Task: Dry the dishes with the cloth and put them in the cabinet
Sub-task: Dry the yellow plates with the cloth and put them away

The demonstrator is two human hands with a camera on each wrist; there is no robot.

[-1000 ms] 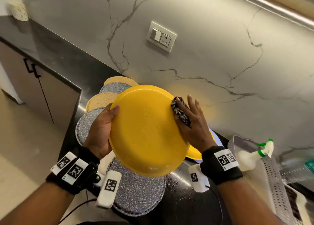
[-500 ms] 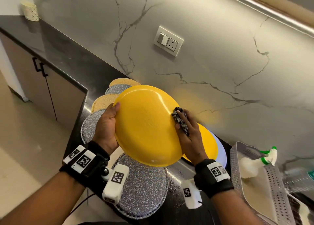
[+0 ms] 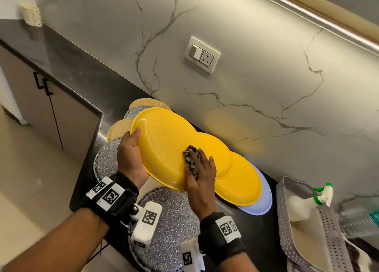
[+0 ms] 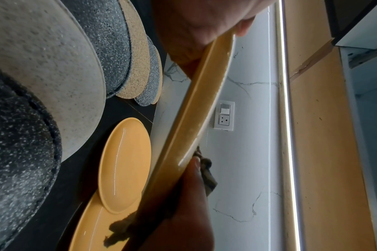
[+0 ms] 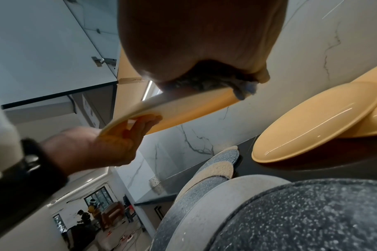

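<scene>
My left hand (image 3: 131, 154) grips the left rim of a tilted yellow plate (image 3: 164, 148), thumb on the upper face and fingers underneath. My right hand (image 3: 200, 173) presses a dark patterned cloth (image 3: 191, 158) on the plate's near right rim, and the cloth wraps round that edge. In the left wrist view the plate (image 4: 200, 110) is edge-on, with the cloth (image 4: 206, 169) under my right hand's fingers. The right wrist view shows the cloth (image 5: 204, 81) bunched between my palm and the plate (image 5: 183, 108). Two more yellow plates (image 3: 242, 179) and a pale blue one (image 3: 262, 200) lie overlapped on the black counter.
Silver and gold glitter placemats (image 3: 164, 220) cover the counter's near left part. A grey perforated basket (image 3: 287, 210) with a white spray bottle (image 3: 303, 202) stands at the right. A lower cabinet (image 3: 51, 111) sits to the left; an upper cabinet (image 5: 43, 51) hangs overhead.
The plate has tipped flatter and lower over the counter. My right hand has slid the cloth from the plate's upper right rim down to its near right edge.
</scene>
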